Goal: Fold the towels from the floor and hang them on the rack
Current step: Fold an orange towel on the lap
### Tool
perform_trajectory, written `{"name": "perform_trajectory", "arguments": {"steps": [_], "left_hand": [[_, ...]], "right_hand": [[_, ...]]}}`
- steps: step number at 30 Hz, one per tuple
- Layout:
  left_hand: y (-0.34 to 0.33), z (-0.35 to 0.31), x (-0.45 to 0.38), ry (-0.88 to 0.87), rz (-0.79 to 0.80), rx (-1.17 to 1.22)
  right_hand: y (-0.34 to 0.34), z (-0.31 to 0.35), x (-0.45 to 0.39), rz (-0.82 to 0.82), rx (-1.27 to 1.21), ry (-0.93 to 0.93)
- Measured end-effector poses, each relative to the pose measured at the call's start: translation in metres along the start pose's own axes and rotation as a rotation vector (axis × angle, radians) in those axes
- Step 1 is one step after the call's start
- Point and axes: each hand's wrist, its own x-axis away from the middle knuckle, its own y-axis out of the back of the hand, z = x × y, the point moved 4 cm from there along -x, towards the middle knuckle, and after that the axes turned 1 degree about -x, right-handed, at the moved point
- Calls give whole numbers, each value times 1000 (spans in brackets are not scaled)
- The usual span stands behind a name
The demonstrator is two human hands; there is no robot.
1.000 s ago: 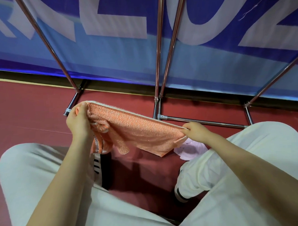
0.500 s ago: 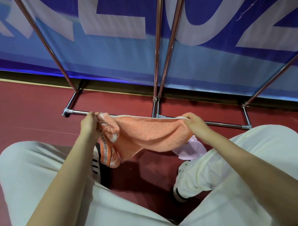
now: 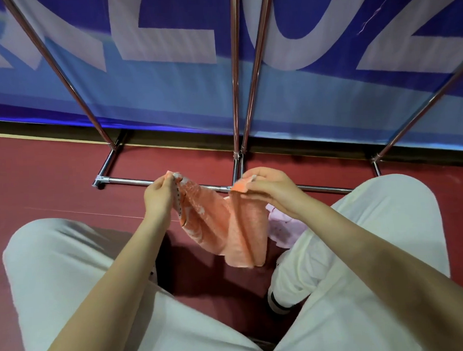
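Fingers of our left hand (image 3: 158, 195) and right hand (image 3: 272, 190) each pinch a top corner of the orange towel (image 3: 224, 226), which hangs folded just before the rack (image 3: 135, 181). Behind the towel, a pink cloth (image 3: 286, 230), perhaps another towel, lies on the floor (image 3: 53, 180).

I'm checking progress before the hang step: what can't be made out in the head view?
- Rack: its hanging bars are cut off by the top edge; only legs and base show.
- Pink towel: mostly hidden behind the orange towel and right knee.
- Fold state: bunched between the left hand and right hand, unclear.
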Motion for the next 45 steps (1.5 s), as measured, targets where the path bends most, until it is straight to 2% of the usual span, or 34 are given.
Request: {"name": "perform_trajectory", "arguments": {"steps": [3, 7, 10, 14, 17, 20, 24, 35, 45], "left_hand": [[-9, -7, 5, -25, 81, 41], [-20, -15, 18, -89, 139, 35], [-29, -21, 28, -116, 188, 83], [-35, -29, 30, -63, 187, 222], [-36, -34, 29, -2, 191, 294], [-38, -40, 31, 13, 198, 369], [-43, -47, 31, -2, 224, 412], [-56, -55, 38, 30, 296, 520], [-55, -56, 36, -47, 292, 368]], "right_hand": [[-13, 6, -3, 50, 148, 84], [-25, 15, -13, -54, 426, 214], [-32, 19, -18, -57, 487, 274], [-40, 28, -26, -128, 575, 407], [-52, 30, -31, -113, 680, 484], [-64, 36, -32, -152, 656, 556], [-71, 38, -41, -199, 549, 486], [-79, 36, -53, -335, 503, 439], [-77, 37, -57, -372, 479, 456]]}}
